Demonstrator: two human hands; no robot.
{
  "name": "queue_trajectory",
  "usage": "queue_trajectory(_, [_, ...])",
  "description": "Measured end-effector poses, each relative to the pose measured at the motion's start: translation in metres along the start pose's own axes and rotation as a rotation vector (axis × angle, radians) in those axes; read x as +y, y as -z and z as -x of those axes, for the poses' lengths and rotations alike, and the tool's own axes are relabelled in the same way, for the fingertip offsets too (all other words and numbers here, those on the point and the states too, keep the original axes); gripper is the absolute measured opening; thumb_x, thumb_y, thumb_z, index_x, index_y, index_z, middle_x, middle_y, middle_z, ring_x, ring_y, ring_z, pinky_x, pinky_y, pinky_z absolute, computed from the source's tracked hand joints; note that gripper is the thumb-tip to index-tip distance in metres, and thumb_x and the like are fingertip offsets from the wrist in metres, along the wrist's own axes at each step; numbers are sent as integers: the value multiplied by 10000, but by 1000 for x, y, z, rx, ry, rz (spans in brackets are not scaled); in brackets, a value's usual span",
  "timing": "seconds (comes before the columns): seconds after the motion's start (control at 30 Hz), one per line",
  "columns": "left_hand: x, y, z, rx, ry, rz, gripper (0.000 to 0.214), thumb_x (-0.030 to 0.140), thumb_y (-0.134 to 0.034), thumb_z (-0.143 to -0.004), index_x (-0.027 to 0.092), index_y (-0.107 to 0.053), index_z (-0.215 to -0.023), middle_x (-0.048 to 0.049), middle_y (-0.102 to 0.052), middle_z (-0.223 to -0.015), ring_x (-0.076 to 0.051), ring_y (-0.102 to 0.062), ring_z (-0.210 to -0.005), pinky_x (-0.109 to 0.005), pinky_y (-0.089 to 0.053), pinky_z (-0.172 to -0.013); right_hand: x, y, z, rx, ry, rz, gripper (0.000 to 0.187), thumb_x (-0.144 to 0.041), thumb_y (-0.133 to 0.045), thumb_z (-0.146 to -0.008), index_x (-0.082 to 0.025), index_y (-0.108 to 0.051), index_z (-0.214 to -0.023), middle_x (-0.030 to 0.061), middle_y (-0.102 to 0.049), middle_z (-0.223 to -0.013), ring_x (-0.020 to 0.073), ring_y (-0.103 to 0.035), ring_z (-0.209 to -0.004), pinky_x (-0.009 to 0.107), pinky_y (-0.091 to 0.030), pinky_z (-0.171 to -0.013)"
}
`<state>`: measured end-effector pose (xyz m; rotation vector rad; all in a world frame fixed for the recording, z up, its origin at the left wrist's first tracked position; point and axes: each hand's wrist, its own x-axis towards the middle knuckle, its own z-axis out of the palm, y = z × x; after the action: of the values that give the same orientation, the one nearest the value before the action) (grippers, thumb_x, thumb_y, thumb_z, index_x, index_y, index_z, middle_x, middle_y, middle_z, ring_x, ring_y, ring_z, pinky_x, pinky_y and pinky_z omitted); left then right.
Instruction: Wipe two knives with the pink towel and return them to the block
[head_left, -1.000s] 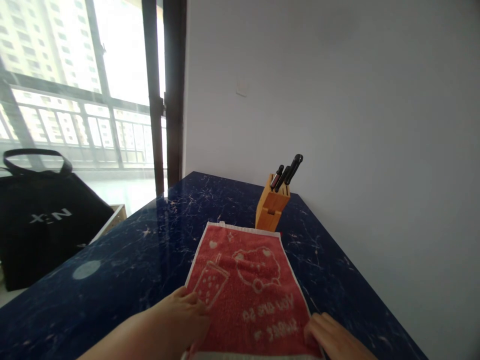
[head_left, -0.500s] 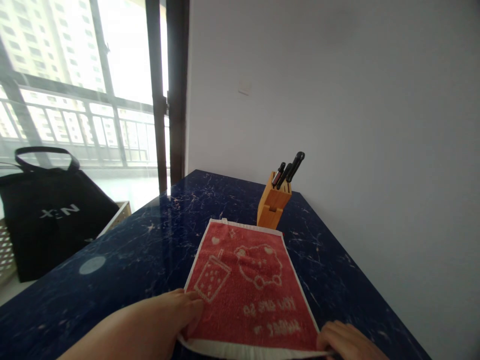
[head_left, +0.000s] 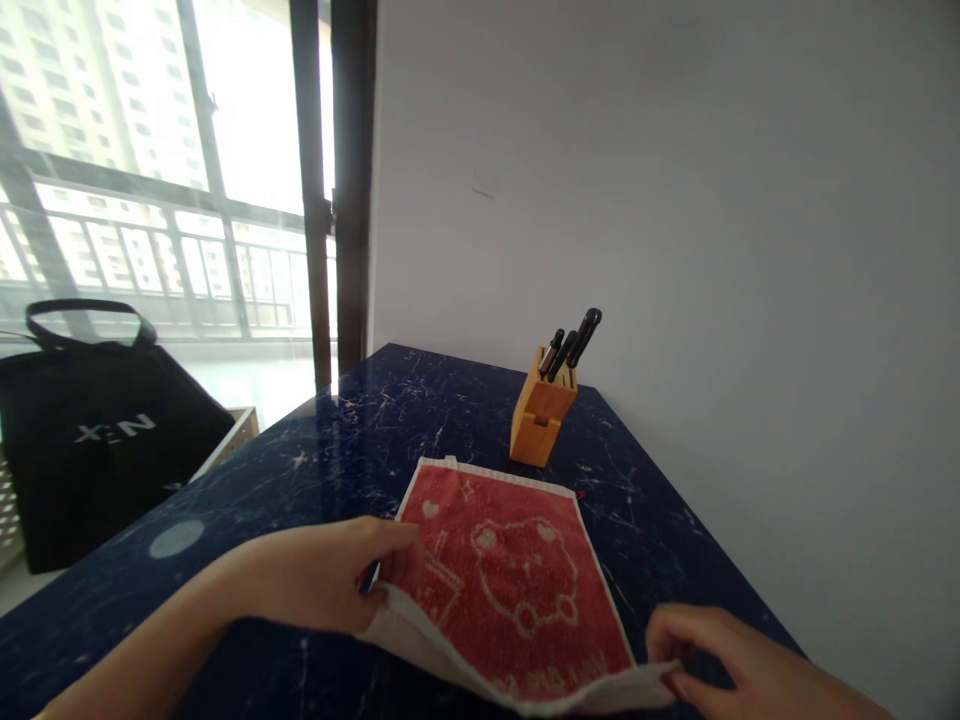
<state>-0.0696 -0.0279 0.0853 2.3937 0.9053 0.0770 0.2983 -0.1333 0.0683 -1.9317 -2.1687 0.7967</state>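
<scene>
On my feed a tall balcony window [head_left: 150, 200] glares at the left and a white wall [head_left: 675, 230] fills the right. Between them runs a dark blue marble-patterned tabletop [head_left: 300, 470], with a black tote bag [head_left: 97, 460] standing off its left side. At the table's far end sits a wooden knife block [head_left: 541, 422] holding black-handled knives [head_left: 574, 345]. Flat on the table just in front of the block lies a red terry towel [head_left: 517, 590] with a white hem, its near edge raised. My left hand [head_left: 315, 575] has its fingers curled at that edge's left end, and my right hand [head_left: 724, 650] is half-closed on its right corner, both apparently pinching. The step in hand looks like lifting that edge; the next move calls for keeping both pinches even.
</scene>
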Motion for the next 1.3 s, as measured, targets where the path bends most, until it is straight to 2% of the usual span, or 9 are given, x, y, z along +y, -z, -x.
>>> queue_trajectory(0.07, [-9, 4, -16, 94, 7, 15, 350, 113, -457, -632, 231, -529, -954, 30, -607, -876, -138, -560, -783, -204, -405, -663, 0, 10, -16, 18, 16, 12, 131, -243, -473, -752, -227, -602, -767, 3, -626, -796, 159, -551, -763, 217, -406, -674])
queue_trajectory(0.23, [-33, 5, -54, 253, 52, -25, 349, 83, -435, -597, 210, -522, -910, 24, -603, -851, -139, -563, -762, -207, -396, -635, 6, 26, -59, 28, 66, -4, 146, -232, -487, -733, -173, -606, -792, 1, -600, -729, 132, -511, -671, 211, -384, -596])
queue_trajectory(0.33, [-46, 3, -75, 361, 127, -54, 289, 69, -441, -571, 194, -530, -816, 14, -581, -761, -143, -551, -695, -213, -373, -578, 16, 33, -84, 20, 86, -97, 141, -231, -515, -709, -148, -599, -786, -6, -587, -693, 118, -504, -640, 202, -375, -565])
queue_trajectory(0.4, [-54, 4, -89, 421, 154, -49, 314, 75, -444, -586, 197, -530, -862, 15, -567, -736, -142, -545, -687, -215, -369, -577, 23, 36, -102, 35, 68, -192, 141, -222, -531, -688, -143, -598, -783, -10, -591, -671, 118, -520, -632, 200, -385, -561])
queue_trajectory(0.6, [-76, 9, -122, 559, 220, -24, 281, 83, -451, -633, 178, -525, -887, 21, -548, -674, -127, -541, -644, -205, -368, -561, 38, 37, -155, 186, -35, -271, 142, -187, -519, -665, -127, -609, -758, 20, -623, -645, 131, -565, -611, 207, -422, -562])
queue_trajectory(0.73, [-88, 3, -137, 625, 253, -31, 283, 68, -463, -631, 172, -530, -885, 7, -558, -705, -141, -543, -691, -212, -372, -589, 44, 30, -179, 309, -102, -236, 150, -171, -511, -667, -131, -629, -750, 30, -642, -642, 140, -579, -622, 208, -418, -567])
queue_trajectory(0.9, [-98, -8, -150, 686, 279, -56, 312, 45, -459, -638, 189, -533, -905, -6, -556, -784, -155, -529, -760, -233, -375, -657, 49, 21, -191, 428, -161, -126, 167, -148, -519, -637, -142, -655, -733, 38, -656, -663, 160, -586, -650, 219, -390, -565])
queue_trajectory(1.13, [-103, -15, -156, 674, 295, -90, 325, 27, -438, -662, 187, -524, -932, -21, -543, -864, -149, -526, -817, -231, -389, -716, 45, 13, -191, 527, -205, 13, 188, -136, -492, -672, -144, -644, -782, 59, -655, -756, 170, -597, -731, 224, -389, -616])
queue_trajectory(1.3, [-94, -14, -147, 634, 345, -159, 420, 38, -410, -692, 173, -470, -1085, -79, -492, -1056, -185, -500, -936, -297, -374, -805, 37, 14, -185, 573, -218, 113, 274, -173, -492, -726, -105, -585, -975, 92, -624, -810, 193, -584, -768, 267, -387, -657])
